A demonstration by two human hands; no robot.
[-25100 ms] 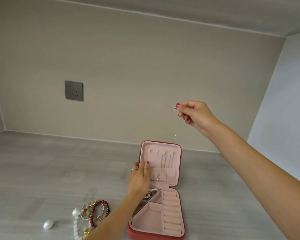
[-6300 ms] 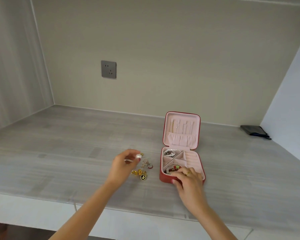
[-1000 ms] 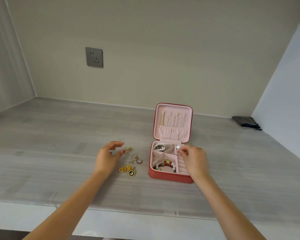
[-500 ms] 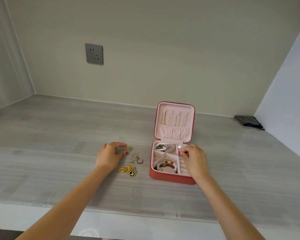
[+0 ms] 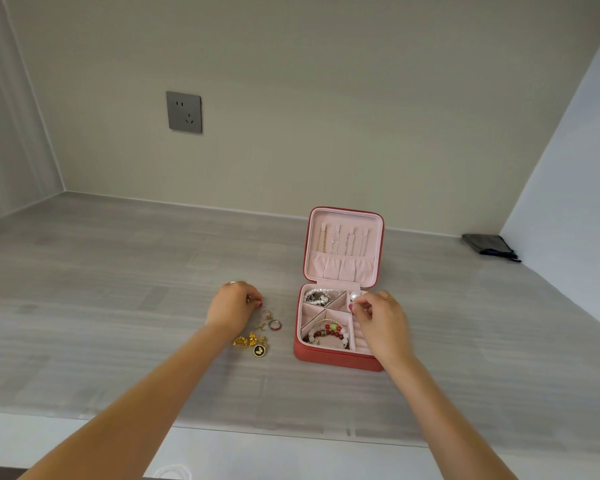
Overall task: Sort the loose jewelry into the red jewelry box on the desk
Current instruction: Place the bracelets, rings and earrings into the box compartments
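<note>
Here the right hand (image 5: pixel 378 320) pinches a pearl (image 5: pixel 354 296) over the open red jewelry box (image 5: pixel 336 358) on the surface (image 5: pixel 118 306); the left hand (image 5: pixel 231 306), fingers curled, pinches a small piece among the loose jewelry (image 5: pixel 257 337) beside it.

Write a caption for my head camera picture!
Right hand sets a pearl into the red jewelry box.

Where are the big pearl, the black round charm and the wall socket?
big pearl (image 5: pixel 354 296), head view, its round front.
black round charm (image 5: pixel 259 350), head view, its dark face.
wall socket (image 5: pixel 184 112), head view, plate centre.
</note>
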